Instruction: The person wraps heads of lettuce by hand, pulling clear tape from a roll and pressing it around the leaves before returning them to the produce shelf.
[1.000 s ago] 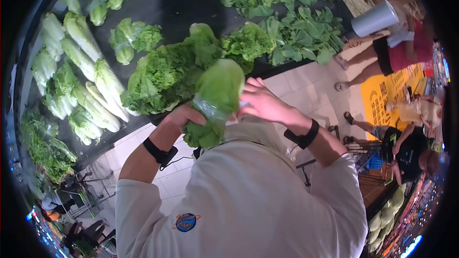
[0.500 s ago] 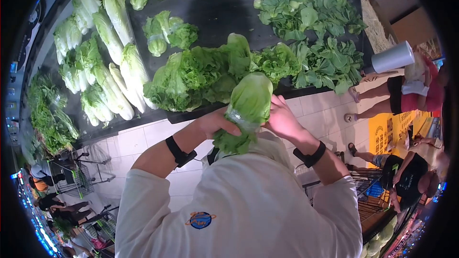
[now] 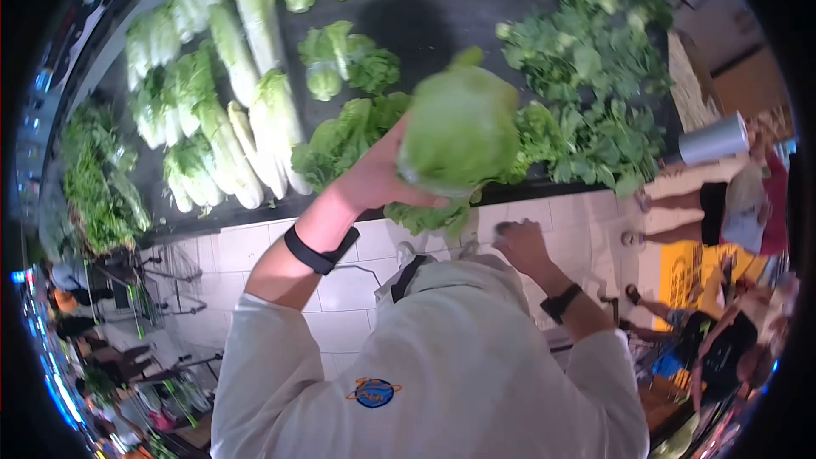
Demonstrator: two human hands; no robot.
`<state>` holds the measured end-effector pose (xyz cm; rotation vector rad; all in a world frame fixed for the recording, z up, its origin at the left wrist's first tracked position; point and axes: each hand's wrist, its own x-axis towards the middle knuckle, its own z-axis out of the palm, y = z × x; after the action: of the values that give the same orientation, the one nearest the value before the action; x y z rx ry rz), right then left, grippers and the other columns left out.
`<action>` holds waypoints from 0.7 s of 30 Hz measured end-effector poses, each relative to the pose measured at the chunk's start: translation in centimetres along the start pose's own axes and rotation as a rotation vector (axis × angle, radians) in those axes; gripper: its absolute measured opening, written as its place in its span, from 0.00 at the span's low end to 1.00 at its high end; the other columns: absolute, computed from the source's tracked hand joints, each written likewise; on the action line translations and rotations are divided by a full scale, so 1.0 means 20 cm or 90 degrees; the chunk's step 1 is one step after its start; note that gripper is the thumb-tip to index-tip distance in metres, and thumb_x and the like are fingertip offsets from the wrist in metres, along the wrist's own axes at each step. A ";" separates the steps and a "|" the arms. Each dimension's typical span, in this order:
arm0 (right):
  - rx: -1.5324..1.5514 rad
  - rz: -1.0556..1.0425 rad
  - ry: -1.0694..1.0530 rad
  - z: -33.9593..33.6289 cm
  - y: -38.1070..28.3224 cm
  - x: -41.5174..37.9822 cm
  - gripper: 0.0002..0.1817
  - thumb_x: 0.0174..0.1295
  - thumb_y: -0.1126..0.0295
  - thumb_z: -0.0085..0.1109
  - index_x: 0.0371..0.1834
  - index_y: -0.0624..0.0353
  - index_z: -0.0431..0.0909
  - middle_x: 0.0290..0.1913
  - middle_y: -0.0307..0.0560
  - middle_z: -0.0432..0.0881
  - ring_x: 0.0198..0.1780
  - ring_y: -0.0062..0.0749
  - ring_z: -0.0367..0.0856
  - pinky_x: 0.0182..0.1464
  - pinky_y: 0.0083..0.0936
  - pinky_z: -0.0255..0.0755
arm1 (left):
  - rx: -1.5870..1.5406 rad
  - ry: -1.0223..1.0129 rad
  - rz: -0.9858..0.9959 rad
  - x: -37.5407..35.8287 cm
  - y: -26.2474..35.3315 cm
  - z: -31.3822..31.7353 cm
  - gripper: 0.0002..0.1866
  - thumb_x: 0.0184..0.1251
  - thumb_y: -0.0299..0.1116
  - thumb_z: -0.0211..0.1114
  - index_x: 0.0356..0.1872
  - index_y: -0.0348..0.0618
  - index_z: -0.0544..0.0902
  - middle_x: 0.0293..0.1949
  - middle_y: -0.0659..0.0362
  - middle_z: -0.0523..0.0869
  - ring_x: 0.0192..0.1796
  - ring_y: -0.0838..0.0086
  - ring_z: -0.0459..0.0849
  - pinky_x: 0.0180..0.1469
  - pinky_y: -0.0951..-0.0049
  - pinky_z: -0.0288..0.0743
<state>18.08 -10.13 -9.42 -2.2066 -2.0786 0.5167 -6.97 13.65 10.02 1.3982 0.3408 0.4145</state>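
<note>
Holding up a big, round, green lettuce (image 3: 459,132) in the left hand (image 3: 387,170), near the middle of the frame, a little toward the top. Spread wide around its left and lower side, with the thumb along the bottom and most of the fingers hidden behind it. Showing frilly leaves just under the thumb.

Reaching up and to the right with the left arm, bent at the elbow, from the lower left of the frame. Wearing a black band (image 3: 321,251) on that wrist.

Down and to the right of the lettuce, well apart from it: the right hand (image 3: 523,246), over the pale floor (image 3: 595,234). Bent a bit at the fingers, loose and blurry, with a dark smudge at the tips. Too blurry to tell how far open or if holding something. Slanting up and to the left with that arm, bent too, with a dark strap (image 3: 561,302) on the wrist.

Behind the lettuce, on the black table (image 3: 476,13): leafy heads (image 3: 340,140) just left of it, long white cabbages (image 3: 276,136) at the upper left, and dark greens (image 3: 612,136) at the upper right.
</note>
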 end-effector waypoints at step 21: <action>0.943 0.210 -0.493 -0.65 -0.36 0.36 0.29 0.70 0.46 0.54 0.55 0.63 0.80 0.45 0.42 0.85 0.42 0.21 0.82 0.46 0.22 0.74 | 0.565 -0.287 0.018 -0.12 0.09 -0.27 0.41 0.43 0.35 0.80 0.64 0.48 0.74 0.52 0.52 0.85 0.54 0.55 0.83 0.51 0.60 0.77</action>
<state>15.13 -0.06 3.36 -1.3484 -0.6640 2.2013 -11.72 17.48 11.08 2.3048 0.1249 -0.0700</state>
